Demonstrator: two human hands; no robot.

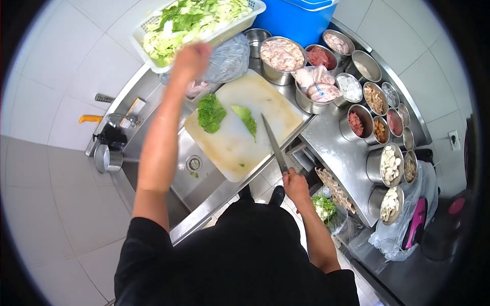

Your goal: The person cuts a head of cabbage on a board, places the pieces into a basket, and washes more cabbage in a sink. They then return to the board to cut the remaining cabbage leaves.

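My right hand (pixel 296 183) is closed round the handle of a long knife (pixel 274 142), whose blade points up and lies over the right part of a white cutting board (pixel 229 158). Two green leaf pieces rest on the board: a larger crinkled leaf (pixel 210 113) at the left and a smaller cut piece (pixel 246 121) near the middle. My left hand (pixel 193 60) is raised by the near edge of a white basket (pixel 229 31) of chopped cabbage (pixel 189 23). It is blurred, and its fingers cannot be made out.
Behind the board are a plastic bag (pixel 228 58) and a blue bin (pixel 296 20). Metal bowls of meat (pixel 282 54) and other food line the right counter (pixel 332 148). A sink drain (pixel 194 163) and a faucet (pixel 125 120) are at the left.
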